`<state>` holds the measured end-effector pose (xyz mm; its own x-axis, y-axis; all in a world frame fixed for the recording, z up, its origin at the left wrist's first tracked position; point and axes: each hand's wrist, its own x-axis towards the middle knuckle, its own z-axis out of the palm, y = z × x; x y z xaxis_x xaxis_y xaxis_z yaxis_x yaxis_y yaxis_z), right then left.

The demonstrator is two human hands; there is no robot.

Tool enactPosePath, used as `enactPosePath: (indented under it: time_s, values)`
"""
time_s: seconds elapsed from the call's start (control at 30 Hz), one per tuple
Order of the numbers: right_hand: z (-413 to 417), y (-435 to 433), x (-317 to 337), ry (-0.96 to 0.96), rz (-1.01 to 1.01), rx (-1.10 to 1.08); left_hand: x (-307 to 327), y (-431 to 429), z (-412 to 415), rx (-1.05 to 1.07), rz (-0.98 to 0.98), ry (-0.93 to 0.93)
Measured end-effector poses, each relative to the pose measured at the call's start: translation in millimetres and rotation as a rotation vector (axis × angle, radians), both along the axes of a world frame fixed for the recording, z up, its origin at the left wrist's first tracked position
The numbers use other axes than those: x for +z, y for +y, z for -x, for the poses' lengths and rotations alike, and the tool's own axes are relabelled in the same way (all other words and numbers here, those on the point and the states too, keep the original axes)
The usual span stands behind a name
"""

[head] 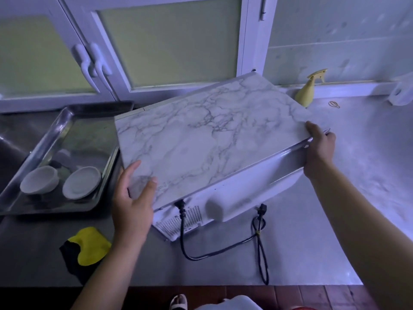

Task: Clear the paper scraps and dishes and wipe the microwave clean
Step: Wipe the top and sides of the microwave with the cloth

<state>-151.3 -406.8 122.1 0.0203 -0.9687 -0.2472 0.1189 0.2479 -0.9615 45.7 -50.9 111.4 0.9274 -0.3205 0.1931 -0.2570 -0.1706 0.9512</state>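
Head view showed a metal tray [89,135] at the left of the frame, holding two white dishes: one dish [40,180] near its lower-left corner and a second dish [81,182] just beside it to the right, the two apart. Below the tray, at lower left, a yellow and black cloth [89,245] lay crumpled on the grey counter [335,220]. Behind the tray, across the upper left, stood white-framed cabinet doors [169,41].

Right of the cloth, the left hand [131,202] held the near-left corner of the microwave [207,135]. Its thumb and forefinger lay spread apart on the marble-patterned top, and its other fingers went round the side, out of sight. The microwave filled the middle of the frame, sitting askew to the counter edge with its vented back panel towards the camera. A black power cord [214,253] ran from that panel and looped loose over the counter below, its plug [262,208] lying free.

At the microwave's right edge the right hand [318,148] clamped on, thumb over the top and fingers curled round the rim. A yellow spray bottle [307,91] stood behind the microwave's far corner, at upper right.
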Motion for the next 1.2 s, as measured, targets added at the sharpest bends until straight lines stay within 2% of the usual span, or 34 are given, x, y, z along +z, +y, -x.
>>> enactPosePath:
  time_s: [0.23, 0.37, 0.53, 0.6, 0.67, 0.7, 0.77, 0.83, 0.9, 0.97, 1.03, 1.1, 1.2]
  values:
    - [-3.0, 56.3, -15.0, -0.081, 0.013, -0.121, 0.3, -3.3, -94.3, 0.057, 0.042, -0.119]
    - [-20.9, 82.5, -17.2, -0.107, -0.001, -0.182, 9.2, -13.0, -141.6, 0.085, -0.028, -0.106]
    - [-31.6, 103.7, -14.6, -0.081, -0.007, -0.18, 27.2, -25.5, -162.8, 0.125, -0.233, -0.118]
    - [-25.3, 104.0, -14.5, -0.069, -0.005, -0.12, 36.3, -23.3, -150.0, 0.188, -0.293, -0.242]
    - [-14.2, 104.5, -13.6, -0.034, 0.013, -0.023, 38.5, -20.9, -117.4, 0.186, -0.199, -0.511]
    - [-8.1, 105.3, -13.4, -0.012, 0.026, 0.017, 34.4, -21.4, -90.9, 0.121, -0.116, -0.627]
    - [3.6, 109.0, -14.8, 0.006, 0.055, 0.07, 14.2, -23.5, -26.5, -0.177, -0.024, -0.729]
    - [11.9, 117.4, -20.8, -0.007, 0.036, 0.076, -18.4, -27.2, 30.5, -0.572, -0.191, -0.692]
    - [18.1, 133.0, -33.8, 0.061, -0.037, 0.032, -57.7, -33.2, 62.9, -0.803, -0.548, -0.546]
    - [25.4, 154.3, -53.7, 0.175, -0.145, 0.026, -91.2, -39.3, 70.3, -0.832, -0.933, -0.474]
    - [32.7, 177.6, -74.6, 0.23, -0.241, 0.129, -113.0, -41.3, 68.7, -0.832, -1.177, -0.428]
    - [38.6, 198.4, -86.4, 0.243, -0.305, 0.236, -127.8, -40.6, 67.7, -0.806, -1.272, -0.425]
    - [42.0, 213.3, -92.6, 0.243, -0.314, 0.296, -137.9, -35.2, 65.9, -0.775, -1.269, -0.475]
